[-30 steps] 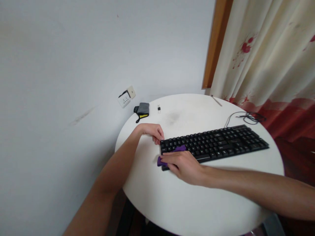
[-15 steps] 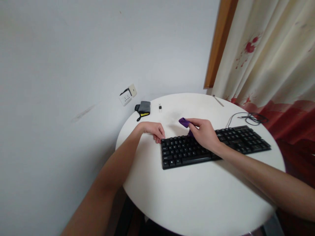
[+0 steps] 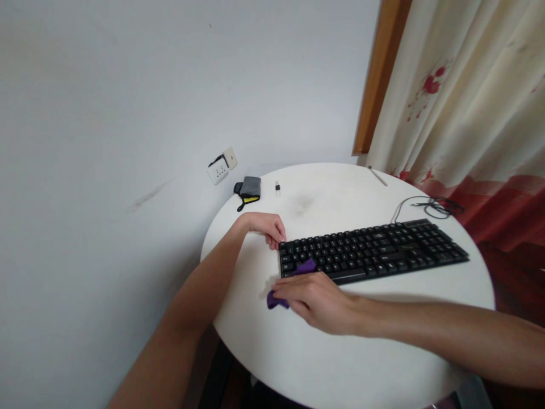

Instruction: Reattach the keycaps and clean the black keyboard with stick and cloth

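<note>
A black keyboard (image 3: 374, 250) lies on the white round table (image 3: 349, 358), tilted slightly in view. At its far left corner my left hand (image 3: 272, 229) is closed, with the fingertips pinching the edge. My right hand (image 3: 317, 301) is closed on a purple cloth (image 3: 305, 267). It presses the cloth over the keyboard's near left corner, and a fold of cloth hangs past the front edge onto the tabletop. Some lower-left keys are hidden under the hand and cloth.
Behind my left hand sits a folded grey cloth (image 3: 250, 186) with black and yellow edges, beside a small black piece with wire loops (image 3: 277, 188). A coiled cable (image 3: 443, 208) lies beyond the keyboard, and a thin stick (image 3: 378, 176) rests near the curtain (image 3: 451, 113). A wall socket (image 3: 218, 171) is at left.
My right hand has carried the purple cloth from the keyboard's upper middle toward me and left, down to its near left corner. My left hand stays at the far left corner.
</note>
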